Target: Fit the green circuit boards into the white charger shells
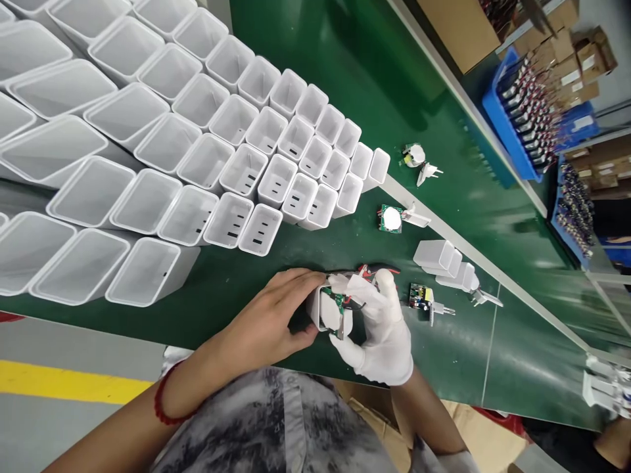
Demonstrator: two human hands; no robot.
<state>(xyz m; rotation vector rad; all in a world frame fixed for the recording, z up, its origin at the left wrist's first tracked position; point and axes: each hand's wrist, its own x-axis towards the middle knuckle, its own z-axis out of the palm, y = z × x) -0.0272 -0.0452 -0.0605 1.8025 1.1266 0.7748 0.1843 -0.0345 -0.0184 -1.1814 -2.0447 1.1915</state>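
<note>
My bare left hand [276, 315] is wrapped round a white plastic housing [315, 306], whose open end faces right. At that opening, my right hand [382, 328], in a white glove, grips a green circuit board [339, 303] with a white round pad on it. Part of the board sits inside the housing's mouth, and the gloved fingers also touch a white plug piece [365, 289]. Just behind the gloved fingers lies a red and black tool [382, 268], partly hidden.
Rows of open white housings [261, 230] fill the left of the green table [315, 259]. Circuit boards with plugs [391, 219] and several white housings [436, 256] lie to the right. A blue bin [507, 131] of wired parts stands beyond the rail. A person's arm [614, 447] shows at lower right.
</note>
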